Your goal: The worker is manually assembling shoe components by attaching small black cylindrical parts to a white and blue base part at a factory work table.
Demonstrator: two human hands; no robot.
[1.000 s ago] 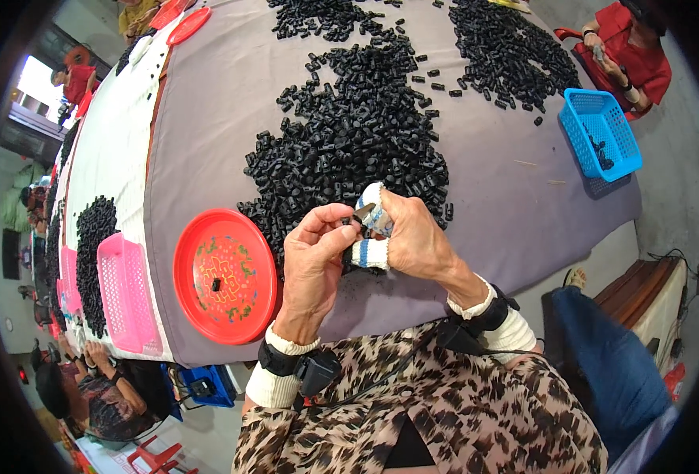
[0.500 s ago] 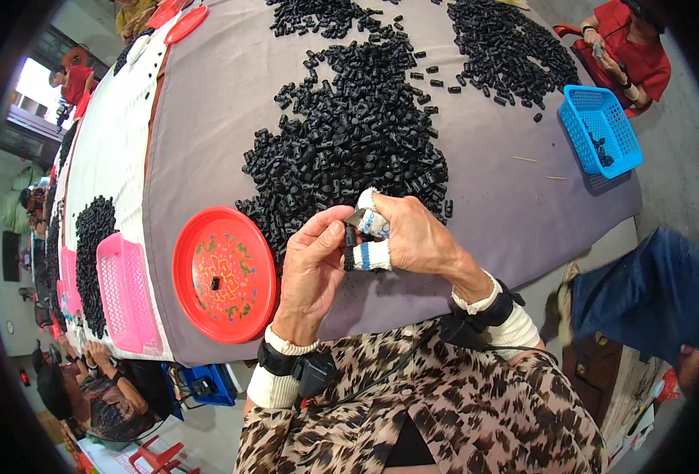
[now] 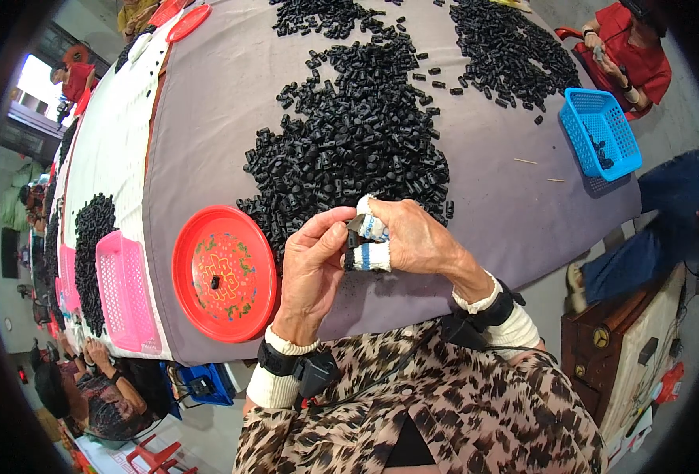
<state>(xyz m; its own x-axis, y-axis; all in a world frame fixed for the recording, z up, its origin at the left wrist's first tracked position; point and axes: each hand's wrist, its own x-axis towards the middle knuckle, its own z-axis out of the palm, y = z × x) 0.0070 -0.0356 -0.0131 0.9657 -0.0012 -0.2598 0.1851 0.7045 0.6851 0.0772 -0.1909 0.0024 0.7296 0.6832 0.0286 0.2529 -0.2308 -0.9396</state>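
Both my hands meet over the near edge of a large heap of small black plastic pieces (image 3: 349, 134). My left hand (image 3: 311, 257) is closed, its thumb and fingertips pinching one small black plastic piece (image 3: 352, 240). Against that piece rests my right hand (image 3: 420, 237), closed, with white, blue-striped cloth wraps (image 3: 374, 255) on its thumb and a finger. Whatever the right fingers grip is hidden by the wraps. To the left of my hands lies a round red plate (image 3: 224, 312) with a printed pattern and a single black piece (image 3: 216, 282) on it.
A blue basket (image 3: 602, 134) with several black pieces stands at the right edge, near two thin sticks (image 3: 525, 161). Another heap (image 3: 507, 55) lies at the far right. Pink baskets (image 3: 128, 292) stand on the left table. Other people sit around; someone in jeans (image 3: 650, 229) is at the right.
My hands stay in nearly the same place, with small finger shifts. A thin grey edge by the right thumb no longer shows clearly. The person in jeans has moved farther away along the right side.
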